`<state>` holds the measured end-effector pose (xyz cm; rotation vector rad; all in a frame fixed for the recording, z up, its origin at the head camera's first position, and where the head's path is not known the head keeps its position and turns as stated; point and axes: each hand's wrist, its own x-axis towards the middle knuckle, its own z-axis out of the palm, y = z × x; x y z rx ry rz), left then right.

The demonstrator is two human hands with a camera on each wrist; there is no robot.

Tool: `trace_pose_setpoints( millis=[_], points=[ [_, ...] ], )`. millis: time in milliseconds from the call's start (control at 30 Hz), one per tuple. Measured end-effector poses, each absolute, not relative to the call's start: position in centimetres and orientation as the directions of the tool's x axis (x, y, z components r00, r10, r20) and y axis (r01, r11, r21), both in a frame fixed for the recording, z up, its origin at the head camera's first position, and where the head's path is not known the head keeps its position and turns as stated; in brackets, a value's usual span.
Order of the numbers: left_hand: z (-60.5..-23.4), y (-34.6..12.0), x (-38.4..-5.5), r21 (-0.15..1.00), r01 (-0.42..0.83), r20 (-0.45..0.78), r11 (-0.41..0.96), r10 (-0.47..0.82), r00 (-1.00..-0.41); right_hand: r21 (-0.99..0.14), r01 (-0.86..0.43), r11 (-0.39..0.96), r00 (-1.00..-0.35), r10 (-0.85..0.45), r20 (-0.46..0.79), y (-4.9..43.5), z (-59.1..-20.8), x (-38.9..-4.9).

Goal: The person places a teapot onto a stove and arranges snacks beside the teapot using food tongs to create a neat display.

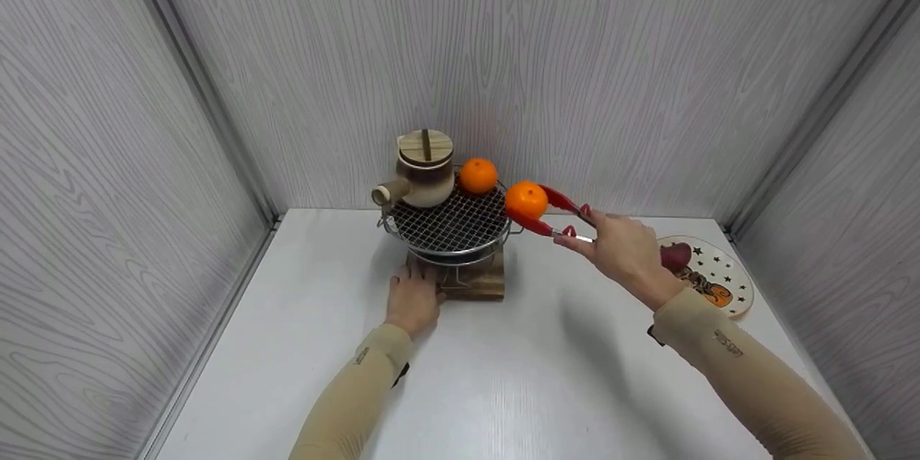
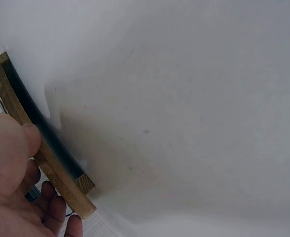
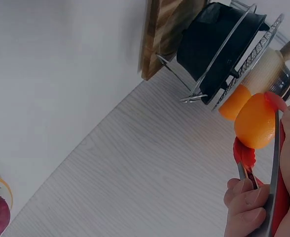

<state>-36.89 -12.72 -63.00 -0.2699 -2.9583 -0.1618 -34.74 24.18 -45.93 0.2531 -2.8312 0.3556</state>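
Note:
My right hand (image 1: 627, 248) grips red-tipped metal tongs (image 1: 566, 231). Between the tong heads an orange (image 1: 527, 200) is held in the air at the right rim of the round wire grill (image 1: 460, 223). On the mesh at the back sits a second orange (image 1: 479, 176), beside a brown-and-cream side-handled pot (image 1: 429, 183) with a wooden lid. Under the grill, a black stove bowl (image 3: 211, 47) stands in a wire frame on a wooden board (image 1: 478, 284). My left hand (image 1: 415, 300) holds the board's left front corner, thumb on its edge (image 2: 61, 177) and fingers bent.
At the right of the white table (image 1: 503, 374) lies a star-patterned plate (image 1: 726, 269) with a dark red-purple item (image 1: 675, 256) on it, partly hidden by my right wrist. Grey wood-grain panels (image 1: 460, 50) wall in the back and both sides, close behind the grill.

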Motion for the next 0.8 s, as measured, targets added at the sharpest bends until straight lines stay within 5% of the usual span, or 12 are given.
trace_pose_setpoints(
  millis=[800],
  points=[
    [-63.4,-12.8,-37.2,0.111,0.192,0.18,0.975,0.171,-0.969,-0.207,-0.204,0.957,-0.96,-0.154,0.234,19.0,-45.6,-37.4]
  ],
)
